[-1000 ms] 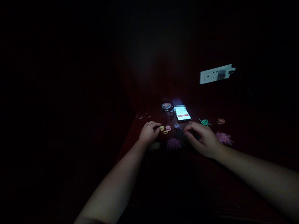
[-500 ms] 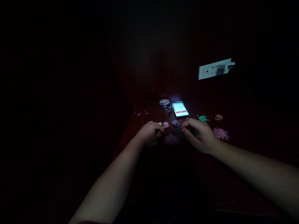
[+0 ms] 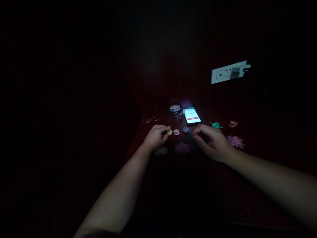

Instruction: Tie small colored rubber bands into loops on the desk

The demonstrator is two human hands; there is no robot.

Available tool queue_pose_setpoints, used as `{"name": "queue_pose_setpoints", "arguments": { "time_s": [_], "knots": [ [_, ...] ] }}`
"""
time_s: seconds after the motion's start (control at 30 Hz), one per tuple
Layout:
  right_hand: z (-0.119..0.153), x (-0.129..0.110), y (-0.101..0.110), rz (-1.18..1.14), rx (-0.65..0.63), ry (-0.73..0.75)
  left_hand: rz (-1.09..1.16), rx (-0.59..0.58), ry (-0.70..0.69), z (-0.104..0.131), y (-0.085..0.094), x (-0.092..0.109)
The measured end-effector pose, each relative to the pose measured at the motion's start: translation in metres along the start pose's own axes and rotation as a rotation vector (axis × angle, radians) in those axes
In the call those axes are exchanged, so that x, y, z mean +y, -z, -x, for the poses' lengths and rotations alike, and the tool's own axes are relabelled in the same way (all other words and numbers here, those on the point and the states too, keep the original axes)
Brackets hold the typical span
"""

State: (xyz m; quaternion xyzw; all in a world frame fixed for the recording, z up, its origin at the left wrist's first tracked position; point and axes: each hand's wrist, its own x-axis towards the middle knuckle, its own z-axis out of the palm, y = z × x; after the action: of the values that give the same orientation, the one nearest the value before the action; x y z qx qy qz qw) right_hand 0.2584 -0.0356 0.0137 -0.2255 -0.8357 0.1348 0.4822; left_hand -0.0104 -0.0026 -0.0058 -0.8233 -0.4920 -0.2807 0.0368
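Our left hand (image 3: 155,137), finger and thumb apart at the yellow bands (image 3: 169,132) inward of the left edge of the table (image 3: 137,135), should move lightly, sparing the pink bands (image 3: 176,132); our right hand's (image 3: 213,143) grip we cannot tell.

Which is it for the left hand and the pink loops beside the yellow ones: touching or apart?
Apart. In the head view, the left hand lies short of the pink loops, with yellow loops in between.

The left hand (image 3: 155,137) has drawn back to the yellow elastic bands (image 3: 169,132); the loose yellow band has left its spot before the pink elastic bands (image 3: 176,132).
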Motion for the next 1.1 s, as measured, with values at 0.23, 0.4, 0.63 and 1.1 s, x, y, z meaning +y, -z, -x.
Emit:
{"name": "queue_pose_setpoints", "arguments": {
  "time_s": [0.23, 0.4, 0.63, 1.1],
  "knots": [
    [0.0, 0.001, 0.0, 0.016, -0.005, 0.02, -0.004, -0.098, 0.021, 0.0, -0.002, 0.0],
    [0.0, 0.001, 0.001, 0.021, -0.003, 0.029, 0.025, -0.068, 0.025, 0.0, 0.001, 0.002],
    [0.0, 0.003, 0.001, 0.001, -0.014, 0.016, 0.031, 0.08, 0.233, 0.003, -0.003, -0.007],
    [0.0, 0.004, -0.001, 0.016, -0.011, 0.022, -0.068, -0.142, 0.299, -0.013, -0.014, -0.019]
  ]
}}
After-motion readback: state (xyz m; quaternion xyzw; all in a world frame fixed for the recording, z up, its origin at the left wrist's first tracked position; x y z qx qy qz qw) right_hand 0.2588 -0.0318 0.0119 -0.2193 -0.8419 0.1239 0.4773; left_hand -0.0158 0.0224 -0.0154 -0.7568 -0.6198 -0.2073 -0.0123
